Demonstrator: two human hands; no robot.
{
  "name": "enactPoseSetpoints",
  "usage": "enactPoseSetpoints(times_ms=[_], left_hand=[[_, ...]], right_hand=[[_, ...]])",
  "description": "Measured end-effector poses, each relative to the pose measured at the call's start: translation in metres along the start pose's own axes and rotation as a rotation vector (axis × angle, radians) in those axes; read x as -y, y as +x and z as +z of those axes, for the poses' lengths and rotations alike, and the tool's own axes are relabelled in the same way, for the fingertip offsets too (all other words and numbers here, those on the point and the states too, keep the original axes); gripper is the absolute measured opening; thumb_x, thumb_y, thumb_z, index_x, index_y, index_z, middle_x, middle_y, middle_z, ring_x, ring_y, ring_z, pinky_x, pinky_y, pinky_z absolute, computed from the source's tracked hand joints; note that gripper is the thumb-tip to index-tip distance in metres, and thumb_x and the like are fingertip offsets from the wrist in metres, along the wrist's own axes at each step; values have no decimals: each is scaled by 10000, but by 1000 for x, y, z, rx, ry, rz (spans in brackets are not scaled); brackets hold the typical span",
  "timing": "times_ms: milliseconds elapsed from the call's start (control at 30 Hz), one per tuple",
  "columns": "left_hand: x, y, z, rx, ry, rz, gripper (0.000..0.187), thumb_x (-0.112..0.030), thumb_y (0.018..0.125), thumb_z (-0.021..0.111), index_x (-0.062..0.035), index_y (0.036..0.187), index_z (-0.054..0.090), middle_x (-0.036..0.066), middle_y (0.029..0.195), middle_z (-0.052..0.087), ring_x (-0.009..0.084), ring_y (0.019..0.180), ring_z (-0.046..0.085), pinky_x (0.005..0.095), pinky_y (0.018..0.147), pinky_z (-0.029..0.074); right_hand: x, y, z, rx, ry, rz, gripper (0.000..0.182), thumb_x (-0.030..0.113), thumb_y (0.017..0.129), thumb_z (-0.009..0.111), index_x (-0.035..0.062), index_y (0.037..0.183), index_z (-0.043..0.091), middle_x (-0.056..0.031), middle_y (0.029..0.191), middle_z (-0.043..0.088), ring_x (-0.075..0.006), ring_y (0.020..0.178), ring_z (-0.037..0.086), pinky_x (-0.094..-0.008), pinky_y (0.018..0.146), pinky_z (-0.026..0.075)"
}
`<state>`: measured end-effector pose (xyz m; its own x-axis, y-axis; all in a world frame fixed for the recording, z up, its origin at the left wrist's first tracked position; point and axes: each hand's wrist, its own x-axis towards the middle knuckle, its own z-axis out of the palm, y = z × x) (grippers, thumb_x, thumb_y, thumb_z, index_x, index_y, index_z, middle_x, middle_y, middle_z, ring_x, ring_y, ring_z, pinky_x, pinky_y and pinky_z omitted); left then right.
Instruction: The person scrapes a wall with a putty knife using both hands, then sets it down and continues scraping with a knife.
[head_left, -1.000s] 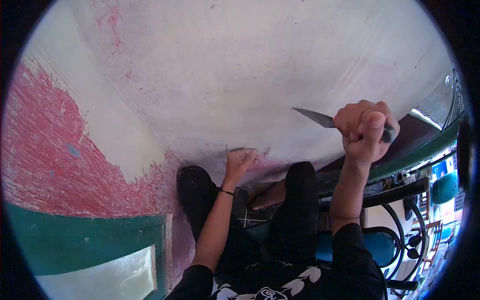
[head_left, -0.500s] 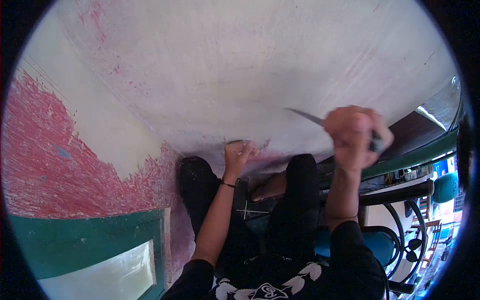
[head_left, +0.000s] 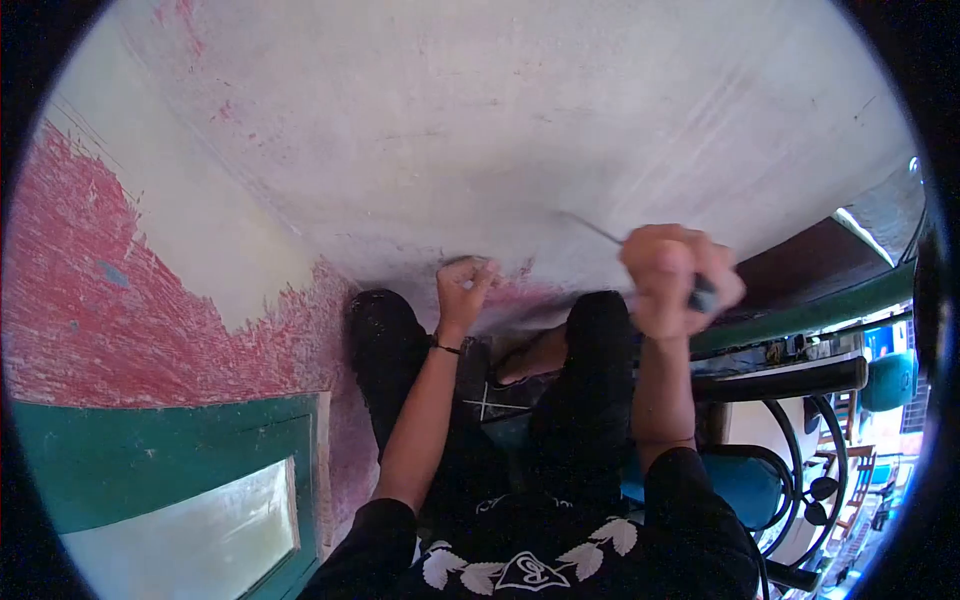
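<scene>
My right hand (head_left: pixel 675 280) is closed around the dark handle of a knife (head_left: pixel 592 226). The thin metal blade points left toward the pale, scraped wall (head_left: pixel 420 130) and looks smeared by motion. Lower on that wall, my left hand (head_left: pixel 465 290) rests with its fingers curled in, close to a patch of remaining pink paint. Whether those curled fingers hold anything, I cannot tell. A dark band circles the left wrist.
Red, scratched paint (head_left: pixel 150 290) covers the wall on the left, above a green frame with a glass pane (head_left: pixel 200 530). My bent knees (head_left: pixel 385 325) are close to the wall. At right stand a blue-seated chair (head_left: pixel 740 485) and a green rail (head_left: pixel 790 322).
My right hand and the knife have moved left and slightly down. My left hand stays low at the wall, and the whole view has shifted slightly.
</scene>
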<state>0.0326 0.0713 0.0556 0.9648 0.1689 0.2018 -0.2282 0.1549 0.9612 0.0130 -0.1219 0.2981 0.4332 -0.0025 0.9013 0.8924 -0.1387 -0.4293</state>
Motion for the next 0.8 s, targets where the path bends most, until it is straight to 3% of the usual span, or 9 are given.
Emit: enactPoseSetpoints(times_ms=[33,167,267,300,400,433,567,633,800], left_hand=[[3,-2,0,5,-7,-3,245,-165,908,663,33,770,706,78,692,694,120,629,651,273,618,515],[0,6,-2,-19,-42,7,279,-186,909,665,37,744,698,84,672,684,135,609,652,278,609,518],[8,0,-2,-22,-34,-7,304,-196,914,662,39,723,692,82,653,674,142,597,650,277,593,516],[8,4,-3,-9,-19,-3,311,-197,916,660,40,717,690,81,647,671,144,594,649,277,587,514],[8,6,-7,16,-13,-49,323,-204,919,659,41,709,689,84,639,667,147,583,646,276,568,511],[9,1,-7,4,-21,-47,332,-211,919,660,44,709,688,87,640,667,148,580,646,278,563,511],[8,5,-3,10,-49,-68,358,-227,923,659,56,706,684,104,637,668,151,559,639,283,541,511],[12,8,-5,-1,-66,-74,361,-227,923,662,61,705,683,110,633,667,154,544,636,283,528,511],[9,7,-5,15,-45,-58,342,-221,911,683,59,713,688,119,628,664,169,525,639,285,516,526]], right_hand=[[-4,-2,1,71,-116,-77,280,98,905,566,-9,652,516,-95,526,567,-130,441,508,-268,423,413],[6,-6,-8,-202,265,87,274,76,872,603,-1,627,510,-93,522,568,-143,424,514,-280,428,427],[-6,-7,-3,10,-60,-26,281,87,870,602,0,619,511,-97,535,582,-137,437,527,-282,438,438],[1,1,-2,45,-214,-182,338,82,950,482,7,625,434,-88,484,501,-135,394,441,-269,384,359],[11,-5,-13,-218,306,171,220,77,807,654,3,612,584,-98,570,625,-188,494,616,-291,512,488],[2,-5,-11,-163,-34,46,196,72,804,655,-4,631,601,-104,569,624,-194,484,612,-296,504,488],[12,7,-5,-82,-243,-143,183,72,813,636,-15,655,604,-110,572,629,-173,486,604,-292,506,490],[9,3,-7,-178,27,16,224,69,818,633,-8,613,586,-107,567,626,-180,482,609,-287,487,486],[4,3,-2,4,-171,-53,232,117,857,618,0,657,620,-94,578,640,-203,466,605,-281,495,498]])
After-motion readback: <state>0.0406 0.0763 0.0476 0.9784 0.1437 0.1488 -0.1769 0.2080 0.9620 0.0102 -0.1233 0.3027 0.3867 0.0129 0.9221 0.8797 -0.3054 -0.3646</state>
